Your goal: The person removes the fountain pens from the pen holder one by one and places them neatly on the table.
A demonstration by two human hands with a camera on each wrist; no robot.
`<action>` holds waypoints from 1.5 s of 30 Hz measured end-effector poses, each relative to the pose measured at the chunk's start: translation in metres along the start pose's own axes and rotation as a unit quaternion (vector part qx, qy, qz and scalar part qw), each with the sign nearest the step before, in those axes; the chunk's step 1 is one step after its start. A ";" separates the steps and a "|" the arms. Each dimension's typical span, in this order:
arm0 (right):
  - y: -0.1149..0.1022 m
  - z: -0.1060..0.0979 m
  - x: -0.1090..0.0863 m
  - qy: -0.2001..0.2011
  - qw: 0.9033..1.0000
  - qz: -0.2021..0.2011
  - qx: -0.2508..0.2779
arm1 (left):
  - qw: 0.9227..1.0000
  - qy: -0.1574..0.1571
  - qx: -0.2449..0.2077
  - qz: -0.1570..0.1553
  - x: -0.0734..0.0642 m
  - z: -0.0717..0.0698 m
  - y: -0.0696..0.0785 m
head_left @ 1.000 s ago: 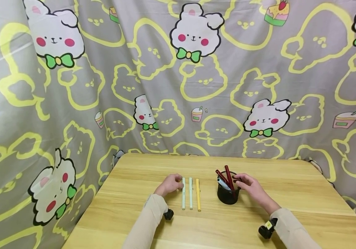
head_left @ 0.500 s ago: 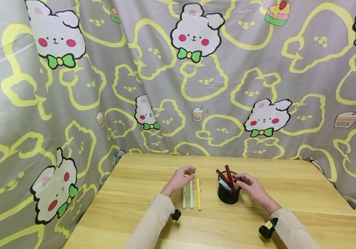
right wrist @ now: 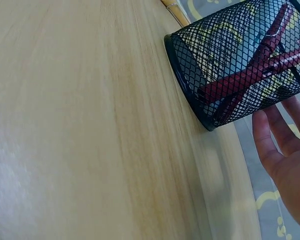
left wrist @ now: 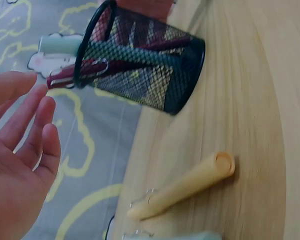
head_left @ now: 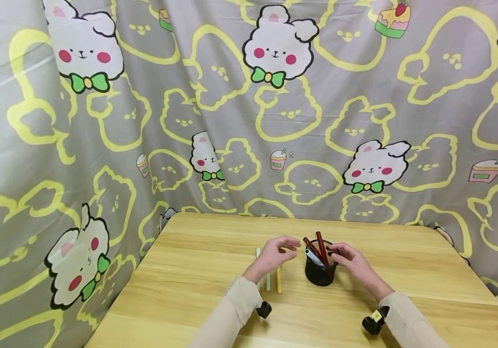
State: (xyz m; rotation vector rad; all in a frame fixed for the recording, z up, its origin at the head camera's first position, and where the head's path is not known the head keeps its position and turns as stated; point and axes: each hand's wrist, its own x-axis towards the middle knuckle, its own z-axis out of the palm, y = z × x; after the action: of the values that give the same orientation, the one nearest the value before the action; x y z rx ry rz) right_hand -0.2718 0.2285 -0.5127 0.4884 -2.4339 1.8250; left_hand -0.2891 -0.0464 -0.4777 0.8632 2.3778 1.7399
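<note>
A black mesh pen holder (head_left: pixel 319 275) stands on the table with dark red pens (head_left: pixel 320 241) and a pale blue pen (head_left: pixel 314 257) leaning in it. My right hand (head_left: pixel 353 265) holds the holder's right side near the rim; in the right wrist view its fingers (right wrist: pixel 264 135) lie against the mesh. My left hand (head_left: pixel 275 253) hovers left of the holder with loosely bent fingers and nothing between them. Below it lie a yellow pen (left wrist: pixel 185 187) and two pale green pens, one pale green pen (head_left: pixel 258 252) partly hidden by the hand.
The wooden table (head_left: pixel 214 237) reaches back to a grey curtain (head_left: pixel 231 116) printed with cartoon rabbits, which also hangs along the left side. A black wrist camera (head_left: pixel 264 309) sits under the left sleeve, another black camera (head_left: pixel 373 324) under the right.
My left hand has moved right from beside the leftmost pale green pen, over the pens, toward the holder. The pens have stayed in place. My right hand has stayed at the holder.
</note>
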 end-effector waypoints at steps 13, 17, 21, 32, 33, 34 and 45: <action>0.000 -0.001 0.002 0.000 1.000 0.000 0.010 | 0.999 -0.036 0.003 0.026 0.007 0.014 0.009; 0.000 -0.002 0.002 -0.002 1.000 0.002 0.008 | 0.999 -0.035 0.007 0.020 0.009 0.018 0.007; 0.001 -0.001 0.002 -0.001 1.000 0.008 0.007 | 0.999 -0.036 0.019 0.029 0.010 0.022 0.005; 0.003 0.001 -0.001 0.001 1.000 0.002 0.010 | 0.999 -0.030 0.039 0.023 0.011 0.027 0.005; 0.003 0.001 0.000 0.002 1.000 0.005 0.012 | 0.999 -0.030 0.039 0.020 0.012 0.027 0.005; 0.003 0.000 0.000 0.000 1.000 0.006 0.010 | 0.999 -0.029 0.039 0.017 0.012 0.028 0.005; 0.003 0.001 0.001 0.005 1.000 0.005 0.004 | 1.000 0.003 0.028 -0.003 0.016 0.028 0.008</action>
State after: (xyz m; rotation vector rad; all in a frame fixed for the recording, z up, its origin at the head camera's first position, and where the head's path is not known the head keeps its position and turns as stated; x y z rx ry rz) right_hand -0.2737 0.2283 -0.5159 0.4673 -2.4285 1.8359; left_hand -0.2887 -0.0133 -0.4762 0.8594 2.4420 1.6830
